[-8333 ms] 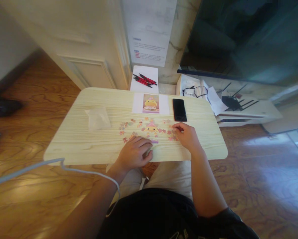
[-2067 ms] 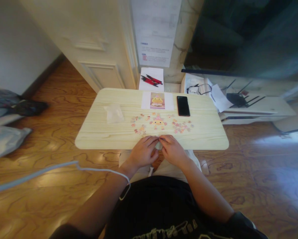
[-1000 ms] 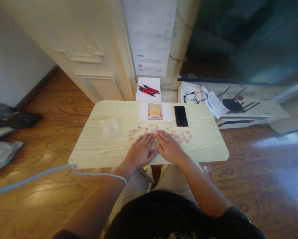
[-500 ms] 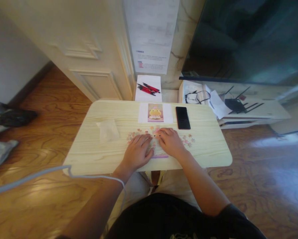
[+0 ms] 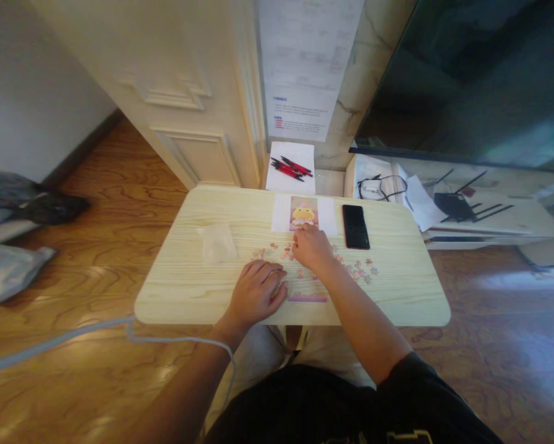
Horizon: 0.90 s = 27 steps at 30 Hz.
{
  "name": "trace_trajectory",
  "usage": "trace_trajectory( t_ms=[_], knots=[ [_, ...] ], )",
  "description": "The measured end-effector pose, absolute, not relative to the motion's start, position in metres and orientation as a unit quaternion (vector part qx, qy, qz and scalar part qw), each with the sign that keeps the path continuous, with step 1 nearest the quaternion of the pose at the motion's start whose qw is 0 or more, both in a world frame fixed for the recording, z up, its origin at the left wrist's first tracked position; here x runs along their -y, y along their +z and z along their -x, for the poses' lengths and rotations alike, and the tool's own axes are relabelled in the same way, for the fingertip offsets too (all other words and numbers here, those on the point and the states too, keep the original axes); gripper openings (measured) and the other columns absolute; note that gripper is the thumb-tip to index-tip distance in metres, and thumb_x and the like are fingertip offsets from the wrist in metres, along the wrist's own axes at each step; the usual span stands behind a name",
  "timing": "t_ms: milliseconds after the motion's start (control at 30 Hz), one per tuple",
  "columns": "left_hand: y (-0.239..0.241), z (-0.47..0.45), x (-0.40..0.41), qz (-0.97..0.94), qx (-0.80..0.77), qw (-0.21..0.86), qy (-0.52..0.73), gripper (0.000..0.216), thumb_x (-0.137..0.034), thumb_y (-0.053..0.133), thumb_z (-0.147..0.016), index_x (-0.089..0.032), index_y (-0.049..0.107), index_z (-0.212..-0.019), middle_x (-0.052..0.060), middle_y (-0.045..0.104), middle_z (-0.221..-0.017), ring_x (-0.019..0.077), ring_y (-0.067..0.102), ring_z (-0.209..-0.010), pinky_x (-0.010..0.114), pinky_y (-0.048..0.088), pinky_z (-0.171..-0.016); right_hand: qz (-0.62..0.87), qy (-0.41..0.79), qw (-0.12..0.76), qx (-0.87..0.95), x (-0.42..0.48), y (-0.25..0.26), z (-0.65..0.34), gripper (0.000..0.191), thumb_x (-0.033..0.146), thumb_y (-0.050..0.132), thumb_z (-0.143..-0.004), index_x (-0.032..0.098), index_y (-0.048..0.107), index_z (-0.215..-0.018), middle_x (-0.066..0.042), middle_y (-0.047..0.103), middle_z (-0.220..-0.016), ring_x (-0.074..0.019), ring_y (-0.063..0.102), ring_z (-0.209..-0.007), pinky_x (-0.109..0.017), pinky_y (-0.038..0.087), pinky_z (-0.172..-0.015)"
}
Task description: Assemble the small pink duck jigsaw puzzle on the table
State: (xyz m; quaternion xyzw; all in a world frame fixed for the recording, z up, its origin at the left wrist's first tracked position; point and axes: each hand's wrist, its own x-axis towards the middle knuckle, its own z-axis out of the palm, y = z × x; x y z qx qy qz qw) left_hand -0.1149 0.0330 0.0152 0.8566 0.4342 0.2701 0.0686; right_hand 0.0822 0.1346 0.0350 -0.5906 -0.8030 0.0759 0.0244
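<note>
Small jigsaw puzzle pieces [image 5: 359,269] lie scattered across the middle of the light wooden table. A joined purple-pink puzzle strip [image 5: 307,298] lies near the table's front edge. My left hand [image 5: 258,291] rests on the tabletop left of that strip, palm down, its fingers loosely bent and apart. My right hand [image 5: 313,248] reaches over the loose pieces to the bottom edge of a printed picture sheet [image 5: 281,213] showing a yellow character in a pink hat. Its fingers are curled together; anything between their tips is hidden.
A black phone [image 5: 355,227] lies right of the sheet, and a translucent packet [image 5: 218,243] sits at left on the table [image 5: 175,290]. Red pens [image 5: 292,169] lie on paper beyond the back edge. A router [image 5: 453,206] stands on the cabinet. A grey cable [image 5: 179,338] crosses my left forearm.
My right hand has moved away from the puzzle pieces, up to the picture sheet's lower edge. My left hand has drawn slightly back from the pieces. The camera view has shifted a little left.
</note>
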Motion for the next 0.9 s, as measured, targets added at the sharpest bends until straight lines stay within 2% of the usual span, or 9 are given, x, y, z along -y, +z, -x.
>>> trace_trajectory(
  t_ms=[200,300,367,467,533,700,900],
  knots=[
    [0.011,0.116,-0.030,-0.863,-0.422,0.069,0.269,0.018,-0.027,0.064,-0.093,-0.024,0.070,-0.110,0.007,0.075,-0.116,0.0259,0.065,-0.108,0.048,0.050,-0.098,0.571,0.072,0.034,0.817,-0.141,0.035,-0.080,0.018,0.024,0.065,-0.090,0.014,0.075,-0.101,-0.018,0.071,-0.122,-0.0327,0.063,-0.116,-0.042,0.051,-0.098],
    [0.010,0.115,-0.029,-0.865,-0.418,0.070,0.270,0.018,-0.027,0.064,-0.094,-0.023,0.069,-0.110,0.006,0.075,-0.116,0.0258,0.065,-0.108,0.047,0.049,-0.097,0.555,0.093,0.045,0.825,-0.143,0.036,-0.080,0.014,0.018,0.062,-0.091,0.015,0.074,-0.097,-0.017,0.074,-0.111,-0.0306,0.066,-0.111,-0.042,0.049,-0.097],
    [0.010,0.114,-0.029,-0.864,-0.417,0.071,0.272,0.017,-0.026,0.064,-0.094,-0.023,0.069,-0.111,0.006,0.075,-0.116,0.0257,0.065,-0.108,0.047,0.049,-0.098,0.540,0.125,0.082,0.828,-0.143,0.038,-0.083,0.017,0.012,0.058,-0.091,0.016,0.073,-0.097,-0.013,0.076,-0.105,-0.0272,0.067,-0.107,-0.039,0.049,-0.097],
    [0.010,0.113,-0.029,-0.863,-0.421,0.075,0.270,0.017,-0.026,0.063,-0.094,-0.024,0.069,-0.111,0.006,0.075,-0.115,0.0258,0.065,-0.107,0.047,0.049,-0.098,0.528,0.191,0.183,0.807,-0.138,0.042,-0.100,0.026,0.007,0.055,-0.092,0.019,0.074,-0.106,-0.008,0.076,-0.106,-0.0215,0.068,-0.103,-0.034,0.050,-0.095],
    [0.009,0.111,-0.029,-0.863,-0.422,0.080,0.267,0.018,-0.027,0.063,-0.095,-0.024,0.069,-0.111,0.007,0.075,-0.116,0.0259,0.065,-0.108,0.047,0.049,-0.098,0.545,0.229,0.243,0.769,-0.128,0.043,-0.117,0.029,0.009,0.056,-0.093,0.021,0.075,-0.113,-0.006,0.076,-0.108,-0.0190,0.069,-0.099,-0.032,0.051,-0.093],
    [0.006,0.101,-0.029,-0.865,-0.421,0.089,0.259,0.022,-0.027,0.063,-0.095,-0.024,0.071,-0.114,0.007,0.075,-0.118,0.0263,0.064,-0.109,0.048,0.050,-0.098,0.588,0.275,0.320,0.691,-0.090,0.038,-0.158,0.020,0.019,0.064,-0.093,0.023,0.078,-0.106,-0.005,0.076,-0.104,-0.0184,0.070,-0.093,-0.032,0.054,-0.087],
    [0.001,0.084,-0.031,-0.886,-0.387,0.093,0.237,0.032,-0.031,0.064,-0.094,-0.027,0.071,-0.125,0.006,0.074,-0.129,0.0281,0.062,-0.117,0.051,0.049,-0.102,0.623,0.356,0.328,0.615,-0.056,0.027,-0.160,0.014,0.026,0.069,-0.091,0.026,0.078,-0.102,0.000,0.080,-0.096,-0.0175,0.073,-0.085,-0.031,0.057,-0.082]
  ],
)
